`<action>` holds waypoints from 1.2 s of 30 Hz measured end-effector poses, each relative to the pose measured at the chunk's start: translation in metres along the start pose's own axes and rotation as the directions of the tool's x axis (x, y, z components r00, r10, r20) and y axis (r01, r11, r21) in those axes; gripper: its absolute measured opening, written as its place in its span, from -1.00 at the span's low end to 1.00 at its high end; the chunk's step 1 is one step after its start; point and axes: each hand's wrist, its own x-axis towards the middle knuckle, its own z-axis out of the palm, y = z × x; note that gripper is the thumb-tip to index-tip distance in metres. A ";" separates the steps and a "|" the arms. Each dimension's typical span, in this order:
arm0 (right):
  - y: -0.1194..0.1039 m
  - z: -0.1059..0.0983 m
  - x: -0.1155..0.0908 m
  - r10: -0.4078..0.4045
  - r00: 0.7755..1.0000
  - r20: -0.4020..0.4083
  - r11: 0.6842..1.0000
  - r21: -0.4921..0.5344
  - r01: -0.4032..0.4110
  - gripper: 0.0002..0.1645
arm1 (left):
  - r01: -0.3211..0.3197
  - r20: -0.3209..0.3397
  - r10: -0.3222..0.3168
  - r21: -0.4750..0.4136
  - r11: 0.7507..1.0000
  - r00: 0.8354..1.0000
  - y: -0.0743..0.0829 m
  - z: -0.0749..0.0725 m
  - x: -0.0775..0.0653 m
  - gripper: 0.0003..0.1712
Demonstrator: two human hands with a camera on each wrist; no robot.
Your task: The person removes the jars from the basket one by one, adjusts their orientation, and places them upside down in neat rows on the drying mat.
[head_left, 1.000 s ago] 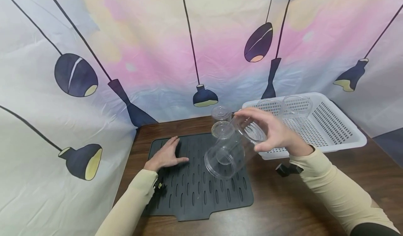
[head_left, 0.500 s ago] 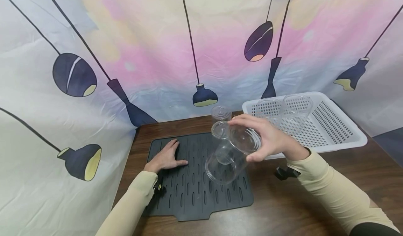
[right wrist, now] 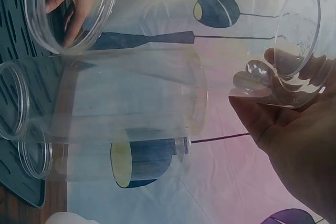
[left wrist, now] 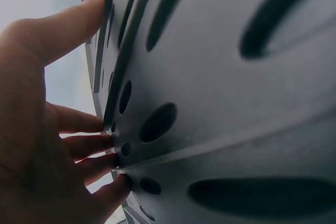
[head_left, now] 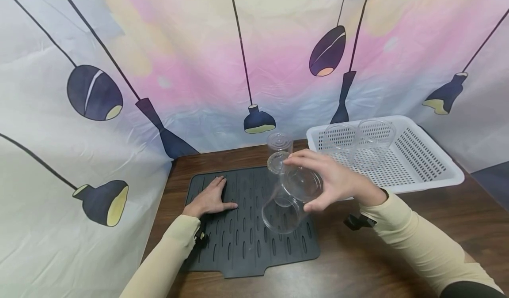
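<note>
My left hand [head_left: 209, 198] lies with its fingers spread on the left part of a dark grey slotted mat [head_left: 243, 245]; in the left wrist view, fingertips [left wrist: 122, 183] meet the mat's surface. Over the mat's right side, my right hand [head_left: 338, 177] grips a clear cup [head_left: 303, 184] round its base end. The cup is tilted, its wide mouth facing down towards the mat. Just behind it, two more clear cups stand upside down, a nearer cup [head_left: 278, 162] and a farther cup [head_left: 280, 141]. The right wrist view shows the nearer cup [right wrist: 139, 95] side-on, below the held one.
A white perforated basket [head_left: 447, 167] stands at the back right, with two clear cups inside, a left cup [head_left: 340, 135] and a right cup [head_left: 376, 131]. The wooden table [head_left: 358, 262] borders the mat. A printed curtain [head_left: 199, 46] hangs behind.
My right hand has moved left and down with the cup, and the cup has turned so its mouth faces further down. My left hand stays put on the mat.
</note>
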 end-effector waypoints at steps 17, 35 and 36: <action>0.000 0.012 0.000 0.004 0.999 0.035 1.000 -0.012 -0.004 0.15 | -0.002 0.005 0.001 0.020 1.000 1.000 0.001 0.003 0.000 0.22; 0.001 0.020 0.001 -0.005 0.999 0.036 1.000 -0.021 0.005 0.16 | -0.019 0.006 0.018 0.033 0.999 1.000 0.000 0.000 -0.001 0.23; 0.001 0.021 0.001 -0.006 0.999 0.036 1.000 -0.023 0.006 0.16 | -0.018 0.006 0.018 0.033 0.999 1.000 0.000 0.000 -0.001 0.23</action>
